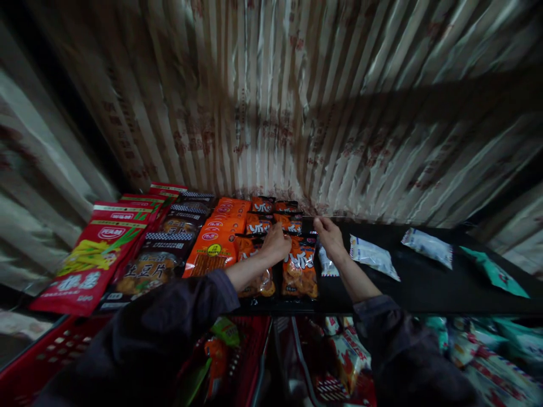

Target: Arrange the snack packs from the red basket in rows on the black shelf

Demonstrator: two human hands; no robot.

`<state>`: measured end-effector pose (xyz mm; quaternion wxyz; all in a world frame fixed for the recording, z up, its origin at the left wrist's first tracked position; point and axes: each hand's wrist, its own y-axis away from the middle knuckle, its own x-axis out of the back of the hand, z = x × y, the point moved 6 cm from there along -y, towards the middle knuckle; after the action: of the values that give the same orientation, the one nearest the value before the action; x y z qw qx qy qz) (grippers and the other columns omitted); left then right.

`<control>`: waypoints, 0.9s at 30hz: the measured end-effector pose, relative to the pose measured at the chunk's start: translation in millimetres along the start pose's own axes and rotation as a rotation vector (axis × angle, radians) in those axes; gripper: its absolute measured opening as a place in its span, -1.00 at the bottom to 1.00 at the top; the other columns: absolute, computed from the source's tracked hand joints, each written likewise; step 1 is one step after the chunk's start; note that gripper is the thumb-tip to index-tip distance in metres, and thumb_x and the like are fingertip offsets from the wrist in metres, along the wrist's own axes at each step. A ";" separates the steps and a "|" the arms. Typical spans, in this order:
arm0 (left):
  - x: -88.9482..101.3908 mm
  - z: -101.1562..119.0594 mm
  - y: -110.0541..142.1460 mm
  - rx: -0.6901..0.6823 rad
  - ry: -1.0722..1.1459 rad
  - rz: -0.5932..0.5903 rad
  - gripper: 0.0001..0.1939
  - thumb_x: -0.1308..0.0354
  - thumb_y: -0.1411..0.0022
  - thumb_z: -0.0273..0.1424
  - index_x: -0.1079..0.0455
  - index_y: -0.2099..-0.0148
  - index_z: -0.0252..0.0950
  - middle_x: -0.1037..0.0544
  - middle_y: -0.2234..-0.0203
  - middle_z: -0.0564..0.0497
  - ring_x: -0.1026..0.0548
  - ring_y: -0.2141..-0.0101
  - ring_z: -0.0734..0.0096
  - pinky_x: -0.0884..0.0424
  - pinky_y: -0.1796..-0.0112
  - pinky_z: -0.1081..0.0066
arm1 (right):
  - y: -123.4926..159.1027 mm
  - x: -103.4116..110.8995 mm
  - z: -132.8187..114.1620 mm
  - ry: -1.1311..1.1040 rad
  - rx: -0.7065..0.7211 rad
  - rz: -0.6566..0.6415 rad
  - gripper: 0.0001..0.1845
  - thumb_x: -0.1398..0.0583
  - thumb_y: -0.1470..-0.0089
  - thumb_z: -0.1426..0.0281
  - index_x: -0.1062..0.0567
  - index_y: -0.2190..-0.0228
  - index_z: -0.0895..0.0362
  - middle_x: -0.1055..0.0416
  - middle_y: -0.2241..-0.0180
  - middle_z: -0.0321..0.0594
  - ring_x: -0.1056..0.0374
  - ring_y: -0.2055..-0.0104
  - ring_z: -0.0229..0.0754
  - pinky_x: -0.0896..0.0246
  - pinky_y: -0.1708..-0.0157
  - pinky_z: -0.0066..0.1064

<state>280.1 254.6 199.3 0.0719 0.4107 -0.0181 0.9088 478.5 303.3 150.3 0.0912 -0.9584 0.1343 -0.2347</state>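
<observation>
My left hand (276, 245) is closed over two columns of orange-and-black snack bags (299, 271), its fingertips near the top edges of the bags. It partly covers another such bag (263, 280). To its right, my right hand (330, 237) is closed in a pinch, thumb and forefinger together just above the black shelf (375, 291). Whatever either hand pinches is too small and dark to make out. Beneath the right hand lies a white-and-blue packet (326, 263), partly hidden. A similar white packet (375, 258) rests just to the right.
Left of my hands stand orange stick-snack bags (214, 251), dark potato-chip bags (148, 263) and red bags (91, 254). Farther right lie a white packet (427, 247) and a teal packet (494, 272). Red baskets (254, 350) of snacks sit below; a wrinkled striped sheet (271, 102) hangs behind.
</observation>
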 end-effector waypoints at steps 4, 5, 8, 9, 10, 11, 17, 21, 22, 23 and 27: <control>-4.6 2.9 9.1 0.018 0.065 -0.005 -0.51 0.00 -0.28 -0.52 -0.22 -0.25 -0.39 -0.40 -0.19 -0.23 -0.37 -0.19 0.26 -0.26 -0.17 0.40 | 31.6 0.8 6.0 -0.032 -0.042 0.103 -0.41 -0.13 -0.11 0.02 -0.42 -0.03 0.14 -0.53 0.06 -0.04 -0.44 0.00 -0.05 -0.31 -0.02 -0.24; -6.2 3.1 9.9 0.029 0.084 -0.007 -0.51 0.00 -0.27 -0.53 -0.22 -0.25 -0.39 -0.41 -0.19 -0.24 -0.39 -0.18 0.25 -0.27 -0.16 0.38 | 35.6 -0.9 8.2 -0.051 -0.067 0.102 -0.40 -0.15 -0.09 0.04 -0.41 -0.05 0.15 -0.53 0.07 -0.03 -0.45 0.01 -0.07 -0.32 0.00 -0.25; -12.5 3.4 13.5 0.031 0.139 0.001 -0.45 -0.01 -0.23 -0.58 -0.20 -0.27 -0.41 -0.38 -0.21 -0.25 -0.34 -0.21 0.23 -0.24 -0.19 0.35 | 38.8 -4.0 12.4 -0.144 -0.134 0.116 -0.44 -0.25 0.03 0.09 -0.47 0.04 0.14 -0.56 0.15 -0.06 -0.48 0.10 -0.09 -0.34 0.06 -0.27; -14.8 3.2 15.7 0.024 0.152 0.006 -0.42 -0.02 -0.22 -0.59 -0.18 -0.29 -0.43 -0.33 -0.24 -0.26 -0.29 -0.24 0.23 -0.20 -0.22 0.35 | 38.0 -4.8 12.7 -0.189 -0.152 0.123 -0.48 -0.29 0.08 0.10 -0.51 0.12 0.13 -0.57 0.21 -0.10 -0.49 0.15 -0.09 -0.35 0.09 -0.27; -17.2 3.0 18.4 0.010 0.162 0.009 -0.38 -0.04 -0.21 -0.59 -0.14 -0.32 -0.44 -0.26 -0.28 -0.27 -0.24 -0.28 0.22 -0.16 -0.24 0.35 | 36.9 -6.5 12.5 -0.242 -0.170 0.117 -0.53 -0.33 0.15 0.11 -0.54 0.21 0.12 -0.57 0.28 -0.15 -0.49 0.21 -0.09 -0.36 0.14 -0.27; -20.0 2.6 21.6 -0.004 0.166 0.003 -0.34 -0.06 -0.19 -0.59 -0.11 -0.34 -0.44 -0.18 -0.32 -0.28 -0.19 -0.30 0.20 -0.12 -0.26 0.35 | 35.6 -9.4 11.9 -0.300 -0.188 0.098 -0.57 -0.35 0.20 0.12 -0.55 0.30 0.11 -0.57 0.36 -0.19 -0.49 0.28 -0.10 -0.36 0.21 -0.28; -29.8 -2.2 35.0 -0.071 0.142 -0.019 -0.32 -0.06 -0.13 -0.63 -0.19 -0.33 -0.44 0.02 -0.40 -0.26 -0.07 -0.35 0.12 -0.02 -0.32 0.36 | 37.3 -25.9 5.3 -0.614 -0.302 0.098 -0.68 -0.43 0.37 0.22 -0.44 0.61 0.09 -0.41 0.65 -0.39 -0.31 0.58 -0.25 -0.27 0.49 -0.39; -28.1 -5.2 33.1 -0.092 0.153 0.039 -0.37 -0.04 -0.13 -0.62 -0.25 -0.28 -0.47 0.01 -0.39 -0.25 -0.04 -0.36 0.10 0.02 -0.33 0.33 | 41.4 -29.3 -0.9 -0.690 -0.304 0.173 -0.70 -0.43 0.40 0.27 -0.44 0.63 0.09 -0.40 0.65 -0.44 -0.27 0.58 -0.29 -0.24 0.49 -0.43; -27.7 -5.7 32.0 -0.097 0.156 0.045 -0.37 -0.05 -0.13 -0.62 -0.25 -0.28 -0.47 0.00 -0.39 -0.25 -0.03 -0.36 0.09 0.02 -0.34 0.32 | 41.9 -30.1 -2.8 -0.700 -0.298 0.186 -0.69 -0.43 0.41 0.27 -0.43 0.63 0.08 -0.40 0.65 -0.44 -0.27 0.58 -0.30 -0.23 0.49 -0.43; -27.1 -6.1 30.9 -0.102 0.157 0.051 -0.36 -0.05 -0.12 -0.62 -0.25 -0.28 -0.47 -0.01 -0.39 -0.25 -0.03 -0.36 0.09 0.02 -0.34 0.31 | 42.3 -31.0 -4.4 -0.708 -0.292 0.198 -0.69 -0.43 0.41 0.26 -0.43 0.62 0.08 -0.40 0.65 -0.44 -0.26 0.57 -0.30 -0.23 0.48 -0.43; -24.7 -7.6 27.5 -0.096 0.135 0.054 -0.36 -0.02 -0.16 -0.60 -0.19 -0.31 -0.55 0.02 -0.39 -0.32 0.03 -0.37 0.09 0.03 -0.33 0.31 | 42.7 -38.4 -7.2 -0.713 -0.271 0.230 -0.67 -0.39 0.40 0.19 -0.42 0.59 0.08 -0.38 0.63 -0.43 -0.24 0.55 -0.28 -0.22 0.47 -0.41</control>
<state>286.6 225.3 176.5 0.0679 0.3439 -0.0678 0.9341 433.1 273.5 130.1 0.0306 -0.9618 0.2306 0.1443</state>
